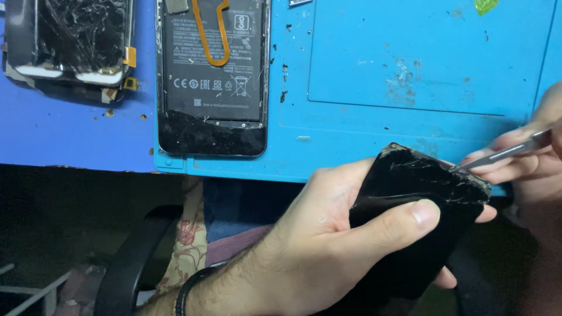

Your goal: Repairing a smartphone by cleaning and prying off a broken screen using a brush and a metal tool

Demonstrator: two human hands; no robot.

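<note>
Black, cracked glass fills the phone panel (418,202) that the left hand (328,234) clasps over the edge of the table (70,134). Right hand (535,158) pinches metal tweezers (503,153), their tip touching the panel's upper corner. It looks like prying or picking at that corner; the next move likely needs a steady, shallow push under the glass. An opened phone (211,82) lies on the blue mat (410,58).

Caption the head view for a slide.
Left hand grips a cracked black phone panel while right hand sets metal tweezers to its edge above a blue mat.
</note>
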